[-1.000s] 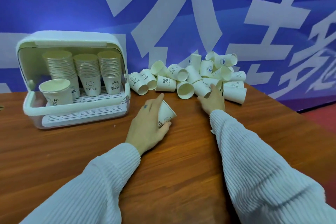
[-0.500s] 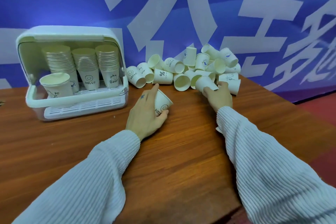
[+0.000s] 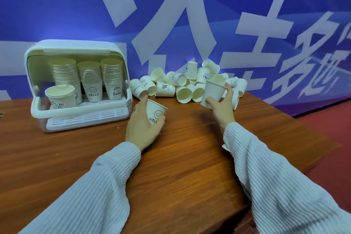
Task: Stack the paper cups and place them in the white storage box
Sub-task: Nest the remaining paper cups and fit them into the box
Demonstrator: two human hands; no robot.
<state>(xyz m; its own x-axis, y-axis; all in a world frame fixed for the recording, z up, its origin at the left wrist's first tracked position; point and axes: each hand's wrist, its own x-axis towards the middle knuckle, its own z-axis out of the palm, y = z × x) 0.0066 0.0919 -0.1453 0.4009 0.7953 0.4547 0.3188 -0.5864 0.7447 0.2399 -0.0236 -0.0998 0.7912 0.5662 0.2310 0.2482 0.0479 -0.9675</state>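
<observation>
Paper cups [image 3: 191, 83] near table edge [image 3: 269, 108]

A wooden table [image 3: 180, 167] with reddish-brown grain stands against a blue banner wall [image 3: 57, 15] printed with huge white characters [image 3: 171, 24]. Red floor [image 3: 330, 125] shows at right.

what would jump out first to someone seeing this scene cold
Probably the heap of loose paper cups tumbled at the back of the wooden table, against the blue banner. Next, the white storage box at left, open-fronted, with stacks of cups inside. In front, the left hand grips a "HELLO" cup and the right hand holds a plain cup.
</observation>
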